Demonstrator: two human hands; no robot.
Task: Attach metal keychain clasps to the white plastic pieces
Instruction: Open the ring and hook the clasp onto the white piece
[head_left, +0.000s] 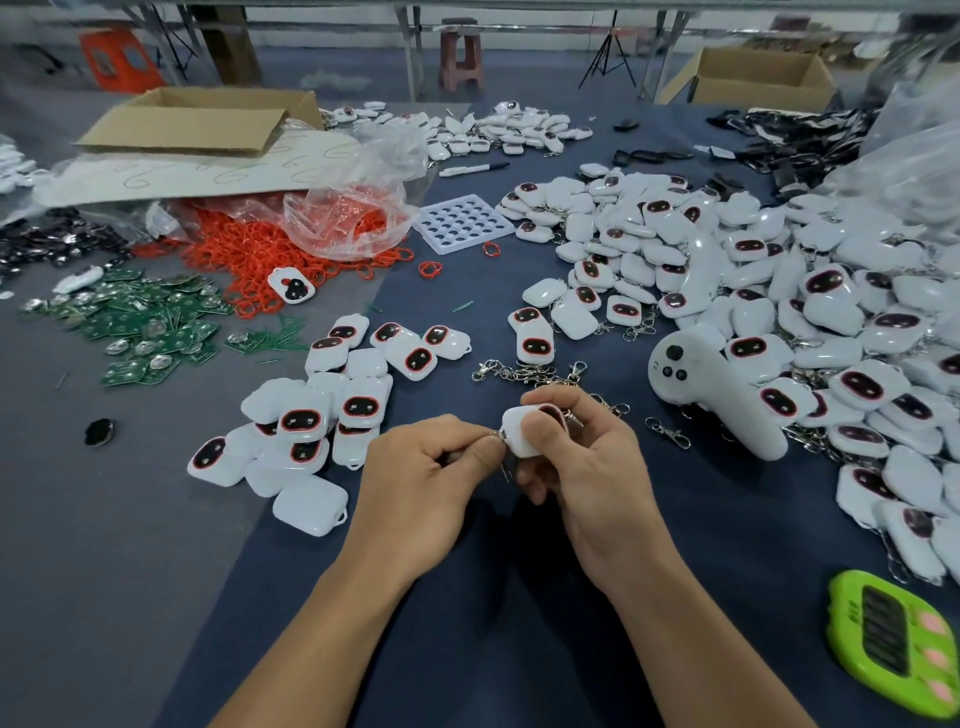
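1. The right hand (587, 467) holds one white piece (519, 436) just above the surface (727, 545), with the thumb across its face and the fingers curled behind it.
2. The left hand (431, 462) pinches a metal clasp (497, 435) between thumb and forefinger, right at the left corner of the white piece. Part of the clasp hangs below the fingers.
3. The step in hand looks to be hooking the clasp's ring through the small loop on the white piece. Whether it is through yet is too small to tell.
4. The next move likely calls for a fine twist to seat the ring, with the white piece held steady.
5. Spare clasps (530, 371) lie just beyond the hands. Bare pieces (322, 415) are heaped to the left, and finished pieces (727, 270) lie in a large pile to the right.
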